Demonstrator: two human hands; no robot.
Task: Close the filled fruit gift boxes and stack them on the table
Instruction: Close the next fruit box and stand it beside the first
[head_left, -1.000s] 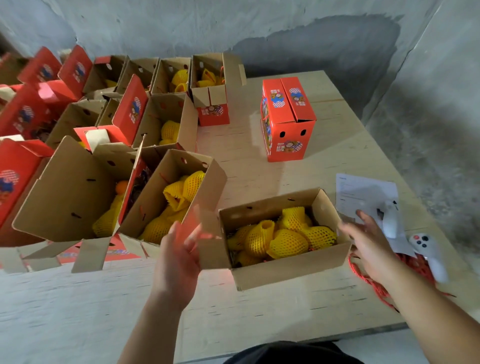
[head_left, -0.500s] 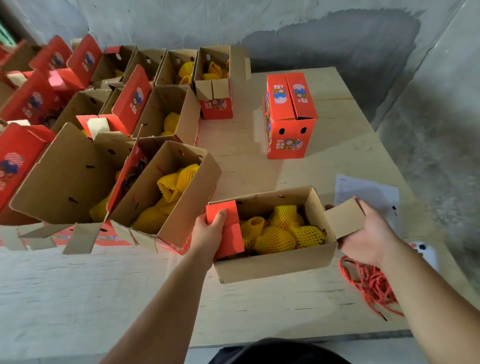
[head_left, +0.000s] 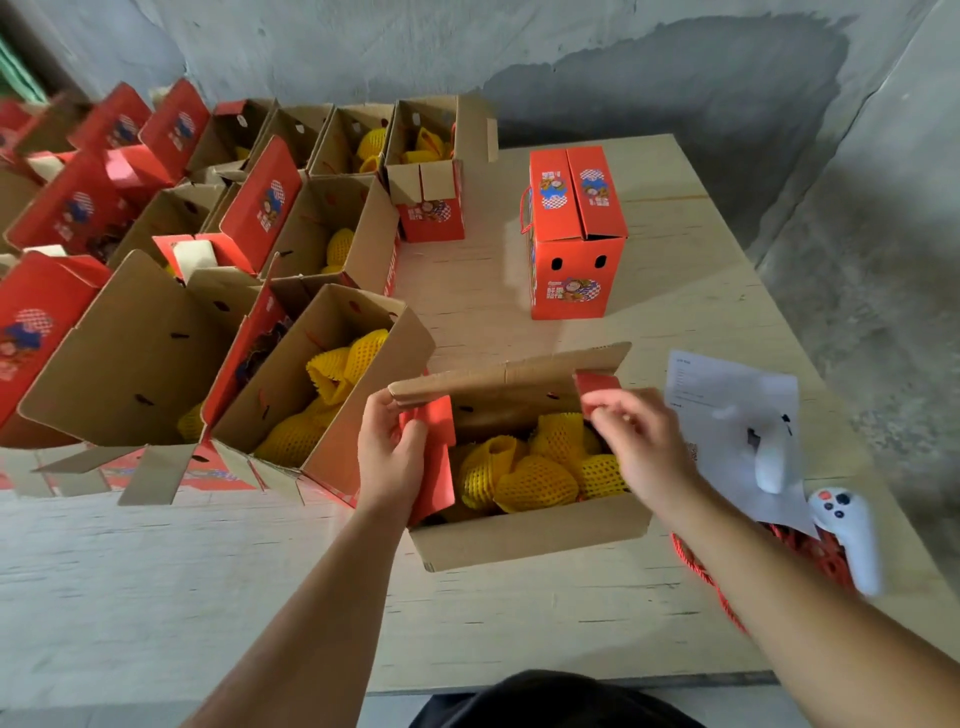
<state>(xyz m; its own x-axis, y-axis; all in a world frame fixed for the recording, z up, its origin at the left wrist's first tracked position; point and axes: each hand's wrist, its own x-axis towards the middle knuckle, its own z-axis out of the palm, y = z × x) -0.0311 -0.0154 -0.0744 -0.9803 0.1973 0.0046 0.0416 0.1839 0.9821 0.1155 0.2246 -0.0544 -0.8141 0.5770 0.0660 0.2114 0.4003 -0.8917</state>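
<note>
An open brown cardboard gift box (head_left: 530, 535) sits at the near centre of the pale wooden table (head_left: 519, 623), filled with fruit in yellow foam netting (head_left: 535, 478). The left hand (head_left: 392, 457) grips the box's red left end flap (head_left: 434, 457), thumb on its face and fingers curled behind it. The right hand (head_left: 641, 447), blurred, pinches the red right end flap (head_left: 597, 387) between thumb and fingertips. The far long flap (head_left: 511, 374) stands raised. One closed orange-red gift box (head_left: 574, 234) stands upright farther back. Rows of open filled boxes (head_left: 311, 384) occupy the left. A white paper sheet (head_left: 727, 415), a white handheld controller (head_left: 844, 535) and red cord (head_left: 696, 566) lie to the right.
</note>
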